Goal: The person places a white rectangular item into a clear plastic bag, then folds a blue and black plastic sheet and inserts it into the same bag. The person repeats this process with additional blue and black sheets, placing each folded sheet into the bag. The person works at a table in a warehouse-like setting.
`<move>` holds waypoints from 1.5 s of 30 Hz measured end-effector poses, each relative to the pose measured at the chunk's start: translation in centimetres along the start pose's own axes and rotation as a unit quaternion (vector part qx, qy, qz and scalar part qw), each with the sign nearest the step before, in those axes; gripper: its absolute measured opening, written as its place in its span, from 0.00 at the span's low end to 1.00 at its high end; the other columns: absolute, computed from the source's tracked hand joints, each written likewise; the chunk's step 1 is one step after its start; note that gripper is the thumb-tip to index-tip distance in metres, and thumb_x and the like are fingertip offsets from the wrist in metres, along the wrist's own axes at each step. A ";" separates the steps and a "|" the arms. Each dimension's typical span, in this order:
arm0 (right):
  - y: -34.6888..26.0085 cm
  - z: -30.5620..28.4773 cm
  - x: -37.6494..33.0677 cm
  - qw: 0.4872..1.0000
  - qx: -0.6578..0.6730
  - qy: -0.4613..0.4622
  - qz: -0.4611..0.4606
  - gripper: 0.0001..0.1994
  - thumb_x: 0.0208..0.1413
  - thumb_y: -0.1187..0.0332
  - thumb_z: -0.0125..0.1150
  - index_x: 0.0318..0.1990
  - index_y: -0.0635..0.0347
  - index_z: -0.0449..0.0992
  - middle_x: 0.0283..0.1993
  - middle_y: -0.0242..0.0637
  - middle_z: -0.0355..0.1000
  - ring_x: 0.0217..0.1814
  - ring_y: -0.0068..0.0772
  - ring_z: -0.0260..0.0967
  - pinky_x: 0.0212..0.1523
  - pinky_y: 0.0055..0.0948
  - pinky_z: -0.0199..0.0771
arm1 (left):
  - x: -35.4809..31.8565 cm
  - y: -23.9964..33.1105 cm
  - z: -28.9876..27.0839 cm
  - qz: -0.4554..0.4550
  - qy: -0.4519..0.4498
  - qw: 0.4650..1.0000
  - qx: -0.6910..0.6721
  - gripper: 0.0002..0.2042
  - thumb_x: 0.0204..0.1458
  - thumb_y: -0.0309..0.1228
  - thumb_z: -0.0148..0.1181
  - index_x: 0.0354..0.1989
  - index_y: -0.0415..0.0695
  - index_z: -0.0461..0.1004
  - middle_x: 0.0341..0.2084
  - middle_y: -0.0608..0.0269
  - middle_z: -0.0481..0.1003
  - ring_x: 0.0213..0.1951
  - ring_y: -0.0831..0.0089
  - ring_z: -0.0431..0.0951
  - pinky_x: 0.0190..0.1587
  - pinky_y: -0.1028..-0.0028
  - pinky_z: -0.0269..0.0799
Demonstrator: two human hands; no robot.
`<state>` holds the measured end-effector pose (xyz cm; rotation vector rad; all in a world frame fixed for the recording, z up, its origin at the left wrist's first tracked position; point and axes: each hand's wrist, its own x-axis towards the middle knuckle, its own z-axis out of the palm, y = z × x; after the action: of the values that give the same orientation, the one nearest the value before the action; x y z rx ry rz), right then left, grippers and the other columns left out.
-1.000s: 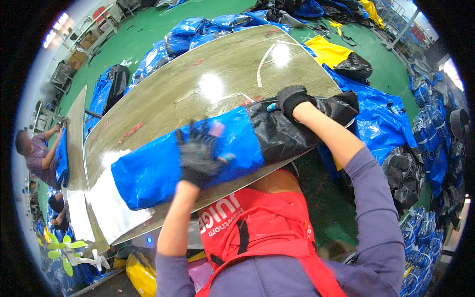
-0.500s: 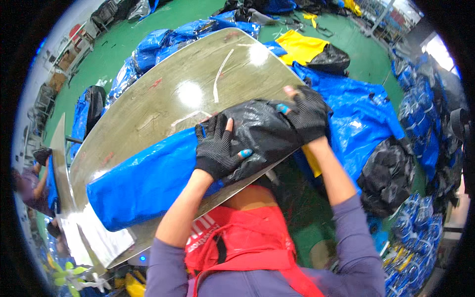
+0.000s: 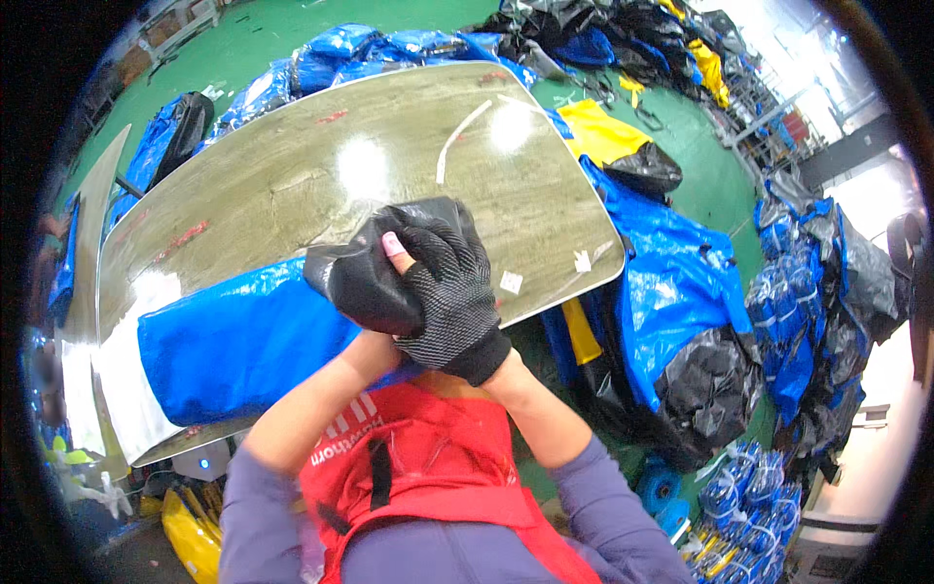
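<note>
A long, flattened blue-and-black bag of shiny coated fabric (image 3: 243,336) lies along the near side of the table. Its black end is folded up and back toward the blue part. My right hand (image 3: 452,292), in a black dotted work glove with a bare thumb tip, grips that black fold from above, its fingers curled over it. My left hand is hidden beneath the fold and my right hand; only its wrist (image 3: 375,355) shows, so its fingers cannot be made out.
The wood-patterned table (image 3: 292,165) has rounded corners and tape scraps. White sheets (image 3: 122,360) lie under the bag's left end. Blue wrapped packs (image 3: 341,44) line the far edge. A blue-and-black bag (image 3: 671,282) sits to the right, near bundled blue packs (image 3: 749,496).
My right hand has moved left from the bag's far right end, bringing the black end over in a fold. The left hand has slipped out of sight beneath it.
</note>
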<state>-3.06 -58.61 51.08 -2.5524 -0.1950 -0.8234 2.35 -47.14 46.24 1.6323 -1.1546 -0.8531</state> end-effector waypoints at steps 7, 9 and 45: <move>-1.3 2.9 -1.1 0.987 -0.028 -0.159 0.028 0.35 0.42 0.54 0.64 0.59 0.62 0.65 0.59 0.53 0.64 0.65 0.53 0.57 0.68 0.53 0.43 | -6.9 2.4 -8.9 0.060 0.142 0.860 0.486 0.33 0.50 0.48 0.51 0.63 0.40 0.59 0.63 0.45 0.58 0.67 0.47 0.49 0.67 0.49 0.36; 0.8 4.1 -0.8 0.992 0.056 -0.070 0.086 0.33 0.47 0.54 0.60 0.58 0.65 0.65 0.59 0.55 0.63 0.64 0.54 0.57 0.68 0.50 0.44 | -6.6 -2.5 -8.9 0.017 0.085 0.859 0.505 0.35 0.52 0.52 0.48 0.65 0.43 0.55 0.65 0.47 0.54 0.68 0.48 0.48 0.66 0.45 0.34; -5.4 12.4 -3.6 0.986 0.043 -0.131 -0.094 0.28 0.49 0.60 0.55 0.58 0.65 0.67 0.32 0.49 0.73 0.40 0.54 0.71 0.61 0.55 0.57 | -33.0 -14.6 -21.5 -0.222 0.479 0.843 -0.104 0.29 0.45 0.30 0.67 0.55 0.38 0.62 0.38 0.59 0.75 0.39 0.75 0.74 0.44 0.75 0.70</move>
<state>-0.93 -48.14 42.01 -2.5807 -0.5478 -0.5287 15.59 -7.71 40.28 1.8065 0.0241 -0.2920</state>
